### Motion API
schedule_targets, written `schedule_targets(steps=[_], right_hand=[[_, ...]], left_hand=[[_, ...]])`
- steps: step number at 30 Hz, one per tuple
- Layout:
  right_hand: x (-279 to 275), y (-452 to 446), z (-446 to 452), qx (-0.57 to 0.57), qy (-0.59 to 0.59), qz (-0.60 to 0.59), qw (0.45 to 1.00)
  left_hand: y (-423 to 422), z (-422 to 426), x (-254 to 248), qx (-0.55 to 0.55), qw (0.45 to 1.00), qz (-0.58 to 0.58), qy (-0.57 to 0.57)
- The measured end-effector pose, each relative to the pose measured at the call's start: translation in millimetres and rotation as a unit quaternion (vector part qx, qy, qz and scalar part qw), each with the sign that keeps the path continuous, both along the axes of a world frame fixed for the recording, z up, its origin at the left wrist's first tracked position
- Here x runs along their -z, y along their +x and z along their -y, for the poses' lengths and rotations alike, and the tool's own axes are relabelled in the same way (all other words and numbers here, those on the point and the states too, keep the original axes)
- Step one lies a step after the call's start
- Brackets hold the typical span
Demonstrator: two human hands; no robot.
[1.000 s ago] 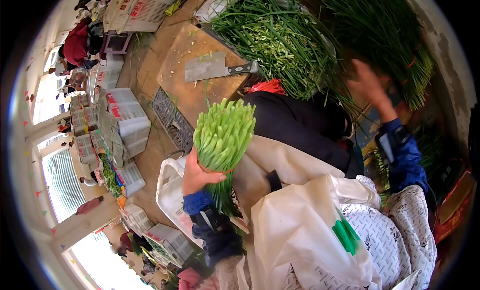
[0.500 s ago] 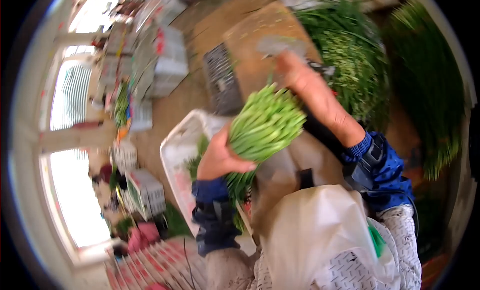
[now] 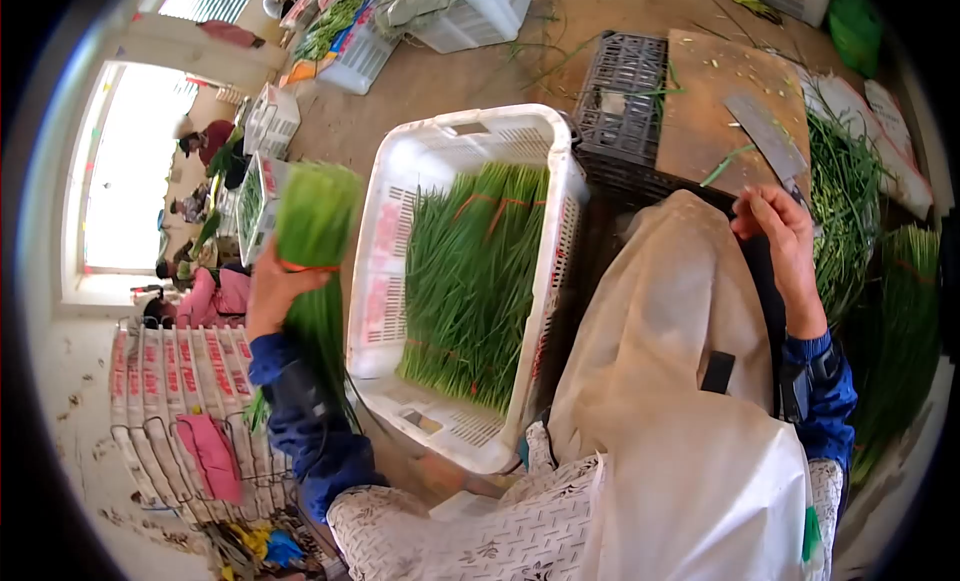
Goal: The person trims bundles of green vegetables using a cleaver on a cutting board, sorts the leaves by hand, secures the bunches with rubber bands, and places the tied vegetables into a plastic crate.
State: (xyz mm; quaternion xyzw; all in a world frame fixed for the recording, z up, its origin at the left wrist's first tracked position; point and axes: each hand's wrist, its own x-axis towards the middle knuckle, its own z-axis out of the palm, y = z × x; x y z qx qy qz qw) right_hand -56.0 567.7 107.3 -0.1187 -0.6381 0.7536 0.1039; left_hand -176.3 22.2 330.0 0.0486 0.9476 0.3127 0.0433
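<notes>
My left hand (image 3: 275, 293) is wrapped round a banded bundle of green stalks (image 3: 318, 216), cut ends up, left of a white plastic crate (image 3: 365, 351). Inside the crate lie more green bundles (image 3: 470, 281) with reddish bands. Over on the right, my right hand (image 3: 785, 246) has curled, parted fingers near the handle of a cleaver (image 3: 765, 131); nothing shows between them. The cleaver's blade rests on a wooden board (image 3: 705, 111) with small green scraps.
A dark crate (image 3: 620, 106) adjoins the board. Loose greens (image 3: 840, 201) lie at the right. White crates (image 3: 480, 16) stand at the top, and stacked crates (image 3: 180, 371) at the left. Several people are in the left background, one in pink (image 3: 215, 296).
The view has swung left, bringing the white crate to the middle. My left hand has carried the bundle to the crate's left side. My right hand has come back to near the cleaver handle.
</notes>
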Motion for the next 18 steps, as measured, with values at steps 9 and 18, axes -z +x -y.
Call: schedule_targets(steps=[9,18], right_hand=[[25.2,4.0,-21.2,0.060,0.106,0.087,0.989],[67.0,77.1,-91.5,0.202,0.164,0.246,0.934]], left_hand=[[-126.2,54.8,262.1,0.013,0.967,-0.080,-0.242],[-207.6,36.1,357.0,-0.107,0.963,-0.026,-0.247]])
